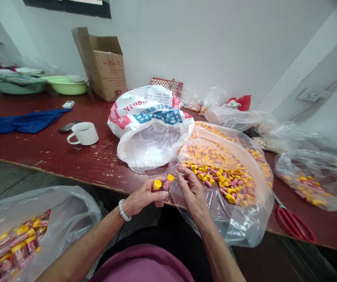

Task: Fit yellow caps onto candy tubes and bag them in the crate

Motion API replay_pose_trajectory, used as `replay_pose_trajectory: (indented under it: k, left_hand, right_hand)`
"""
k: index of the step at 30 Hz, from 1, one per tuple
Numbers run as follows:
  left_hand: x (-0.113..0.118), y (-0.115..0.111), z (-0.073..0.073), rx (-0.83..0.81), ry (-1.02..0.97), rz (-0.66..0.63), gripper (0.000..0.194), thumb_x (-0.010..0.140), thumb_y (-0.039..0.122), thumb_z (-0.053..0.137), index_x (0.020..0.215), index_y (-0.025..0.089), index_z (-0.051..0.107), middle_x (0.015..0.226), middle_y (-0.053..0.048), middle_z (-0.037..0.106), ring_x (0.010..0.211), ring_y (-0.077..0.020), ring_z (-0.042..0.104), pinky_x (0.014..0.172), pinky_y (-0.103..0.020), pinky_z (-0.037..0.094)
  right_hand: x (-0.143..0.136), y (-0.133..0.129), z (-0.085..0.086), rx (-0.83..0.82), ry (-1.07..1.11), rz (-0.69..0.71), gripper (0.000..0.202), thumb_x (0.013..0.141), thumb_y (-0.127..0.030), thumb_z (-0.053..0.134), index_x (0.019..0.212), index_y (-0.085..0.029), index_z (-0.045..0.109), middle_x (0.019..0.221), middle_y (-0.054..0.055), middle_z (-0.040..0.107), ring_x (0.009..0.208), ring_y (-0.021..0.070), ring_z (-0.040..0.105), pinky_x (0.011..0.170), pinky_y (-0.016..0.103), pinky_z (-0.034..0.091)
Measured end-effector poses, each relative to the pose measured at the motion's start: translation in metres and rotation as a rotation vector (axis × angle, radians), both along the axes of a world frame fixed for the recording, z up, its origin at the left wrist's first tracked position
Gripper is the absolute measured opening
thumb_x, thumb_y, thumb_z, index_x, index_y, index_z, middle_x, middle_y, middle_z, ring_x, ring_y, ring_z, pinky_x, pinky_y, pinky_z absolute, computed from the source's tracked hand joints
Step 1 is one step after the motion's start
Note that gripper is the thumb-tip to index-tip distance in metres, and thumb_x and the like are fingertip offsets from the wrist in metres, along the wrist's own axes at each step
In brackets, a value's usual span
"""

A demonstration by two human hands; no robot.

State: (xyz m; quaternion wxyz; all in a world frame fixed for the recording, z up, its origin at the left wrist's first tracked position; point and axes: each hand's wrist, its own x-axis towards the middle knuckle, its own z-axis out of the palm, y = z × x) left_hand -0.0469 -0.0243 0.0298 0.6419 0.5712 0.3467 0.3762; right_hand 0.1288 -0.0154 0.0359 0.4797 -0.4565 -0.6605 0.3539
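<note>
My left hand point(147, 194), with a white bead bracelet at the wrist, is closed around two small red-patterned tubes with yellow caps point(167, 182). They stand side by side between thumb and fingers, caps up. Just to the right, my right hand point(194, 192) has its fingers bent and a little apart at the near edge of a clear plastic bag point(238, 227); no object shows in it. Inside that bag lies a heap of smaller yellow-capped tubes point(229, 182). A white woven sack point(153, 117) with a clear liner gapes toward me behind my left hand.
On the red table are a white mug point(86, 134), a blue cloth point(24, 122), a cardboard box point(108, 72) and red-handled scissors point(294, 225). Another clear bag point(318, 176) lies at right. A bag of larger yellow-capped tubes point(18, 246) is low at left.
</note>
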Motion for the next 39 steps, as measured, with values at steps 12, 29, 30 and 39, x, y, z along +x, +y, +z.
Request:
replay_pose_trajectory:
  k: [12,29,30,39]
  left_hand:
    - [0.011,-0.005,0.000,-0.320,-0.409,0.005,0.015,0.073,0.021,0.066,0.078,0.013,0.055,0.063,0.001,0.052,0.050,-0.0078,0.049,0.048,-0.019,0.040]
    - [0.001,-0.012,-0.021,-0.702,-0.614,0.095,0.016,0.072,0.016,0.069,0.086,0.012,0.062,0.069,-0.003,0.060,0.061,-0.0095,0.058,0.050,-0.016,0.042]
    - [-0.002,-0.014,-0.019,-0.683,-0.601,0.119,0.018,0.072,0.016,0.069,0.088,0.013,0.062,0.069,-0.003,0.060,0.062,-0.0100,0.058,0.051,-0.016,0.043]
    - [-0.127,-0.079,-0.001,-0.327,0.145,0.787,0.036,0.072,0.040,0.069,0.105,0.029,0.057,0.077,0.002,0.066,0.059,-0.0157,0.060,0.053,-0.029,0.049]
  right_hand:
    - [-0.007,-0.016,-0.003,0.126,-0.260,0.202,0.078,0.064,-0.035,0.078,0.128,-0.021,0.035,0.127,0.010,0.046,0.115,0.0234,0.048,0.096,0.037,0.042]
    - [-0.031,-0.013,-0.023,0.174,-0.278,0.166,0.073,0.058,-0.041,0.078,0.121,-0.021,0.048,0.114,0.009,0.058,0.102,0.0245,0.054,0.091,0.040,0.043]
    - [-0.033,-0.014,-0.025,0.165,-0.253,0.190,0.079,0.060,-0.043,0.078,0.128,-0.021,0.043,0.122,0.010,0.055,0.108,0.0246,0.052,0.094,0.040,0.042]
    - [0.034,0.011,-0.036,0.148,-0.218,-0.217,0.040,0.084,-0.038,0.056,0.119,-0.020,0.053,0.113,0.009,0.059,0.092,0.0184,0.058,0.077,0.033,0.048]
